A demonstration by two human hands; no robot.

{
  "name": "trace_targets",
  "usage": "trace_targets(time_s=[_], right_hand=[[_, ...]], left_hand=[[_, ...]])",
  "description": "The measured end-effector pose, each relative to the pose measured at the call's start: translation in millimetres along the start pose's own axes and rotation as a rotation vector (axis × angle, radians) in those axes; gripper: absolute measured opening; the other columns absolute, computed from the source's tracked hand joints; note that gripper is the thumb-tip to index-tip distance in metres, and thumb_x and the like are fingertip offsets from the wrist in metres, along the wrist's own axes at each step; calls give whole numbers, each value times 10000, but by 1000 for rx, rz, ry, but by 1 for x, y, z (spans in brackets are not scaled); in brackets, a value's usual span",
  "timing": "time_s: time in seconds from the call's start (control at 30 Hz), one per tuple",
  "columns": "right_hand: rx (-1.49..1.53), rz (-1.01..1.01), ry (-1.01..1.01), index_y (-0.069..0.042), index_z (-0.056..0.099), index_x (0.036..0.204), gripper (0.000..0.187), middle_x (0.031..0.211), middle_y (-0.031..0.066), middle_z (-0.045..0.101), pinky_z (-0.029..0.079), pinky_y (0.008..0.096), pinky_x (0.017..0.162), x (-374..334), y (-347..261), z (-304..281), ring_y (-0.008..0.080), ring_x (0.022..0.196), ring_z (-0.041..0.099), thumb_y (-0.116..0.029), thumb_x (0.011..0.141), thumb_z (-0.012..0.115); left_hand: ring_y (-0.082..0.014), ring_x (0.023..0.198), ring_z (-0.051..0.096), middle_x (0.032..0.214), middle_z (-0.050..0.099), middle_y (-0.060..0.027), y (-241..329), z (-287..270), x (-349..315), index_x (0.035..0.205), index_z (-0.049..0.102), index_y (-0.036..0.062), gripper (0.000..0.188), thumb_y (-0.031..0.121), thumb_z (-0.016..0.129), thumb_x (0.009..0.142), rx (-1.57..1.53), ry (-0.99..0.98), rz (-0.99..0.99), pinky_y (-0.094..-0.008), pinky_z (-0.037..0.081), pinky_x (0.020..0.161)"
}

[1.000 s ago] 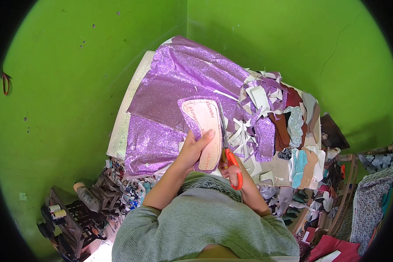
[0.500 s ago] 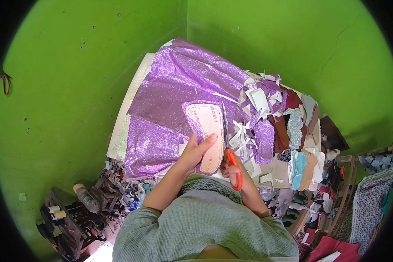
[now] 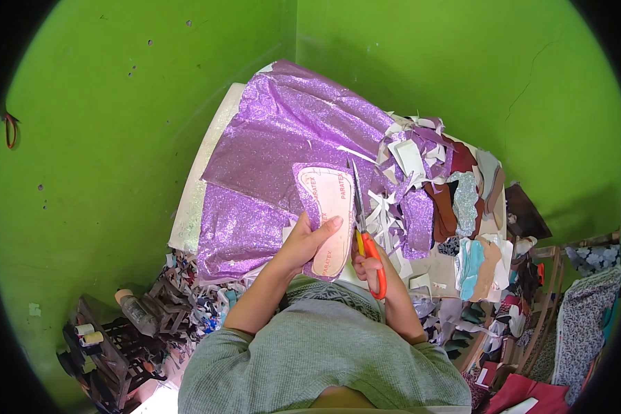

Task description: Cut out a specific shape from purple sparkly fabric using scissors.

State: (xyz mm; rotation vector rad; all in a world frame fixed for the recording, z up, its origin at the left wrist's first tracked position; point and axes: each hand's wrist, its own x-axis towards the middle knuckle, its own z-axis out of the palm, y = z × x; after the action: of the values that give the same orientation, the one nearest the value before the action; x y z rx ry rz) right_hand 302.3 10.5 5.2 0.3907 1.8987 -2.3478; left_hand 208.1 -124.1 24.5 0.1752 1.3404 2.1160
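My left hand (image 3: 310,241) is closed around a pale pink insole-shaped board (image 3: 336,200) backed with glittery purple sheet. The thumb presses on the board's face, and a purple margin (image 3: 309,196) sticks out past its left edge. An outline is drawn near the upper end. In my right hand (image 3: 366,265) is a pair of scissors (image 3: 375,272) with orange and yellow handles, its blades pointing up along the piece's right edge. The blade tips look slightly parted. Beneath both hands a large glittery purple sheet (image 3: 255,165) covers much of the table.
White and purple offcuts (image 3: 407,155) are heaped right of the hands. Beside them lie a purple cut piece (image 3: 417,224), brown pieces (image 3: 443,207) and turquoise pieces (image 3: 471,265). Scraps cover the floor on both sides. A wooden rack with thread spools (image 3: 90,338) stands lower left.
The held piece has shifted slightly right and down. The scissors have turned a little in my right hand, their blades have parted slightly and the yellow handle part now shows.
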Motion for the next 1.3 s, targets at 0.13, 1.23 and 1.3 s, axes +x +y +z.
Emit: trace_targets(time_s=[0.13,1.23,1.3], right_hand=[[-3,109,-47,-76,400,888,248,632,-40,339,196,174,396,-5,-5,-2,39,478,276,-203,682,455],[-1184,129,495,22,448,986,449,894,243,556,436,410,688,63,87,-60,365,831,552,-296,721,622],[-1237,48,499,28,446,1005,498,874,232,557,436,422,697,68,111,-72,375,822,546,-272,678,671]], left_hand=[[-119,743,559,884,562,-65,1,-2,0,1095,434,18,372,173,585,793,21,11,-42,-256,471,624],[-150,869,550,1009,545,-99,6,-30,5,1147,373,14,439,165,588,795,94,37,-181,-289,462,735],[-150,869,550,1007,543,-99,5,-27,7,1148,366,14,438,160,584,798,102,30,-162,-286,463,735]])
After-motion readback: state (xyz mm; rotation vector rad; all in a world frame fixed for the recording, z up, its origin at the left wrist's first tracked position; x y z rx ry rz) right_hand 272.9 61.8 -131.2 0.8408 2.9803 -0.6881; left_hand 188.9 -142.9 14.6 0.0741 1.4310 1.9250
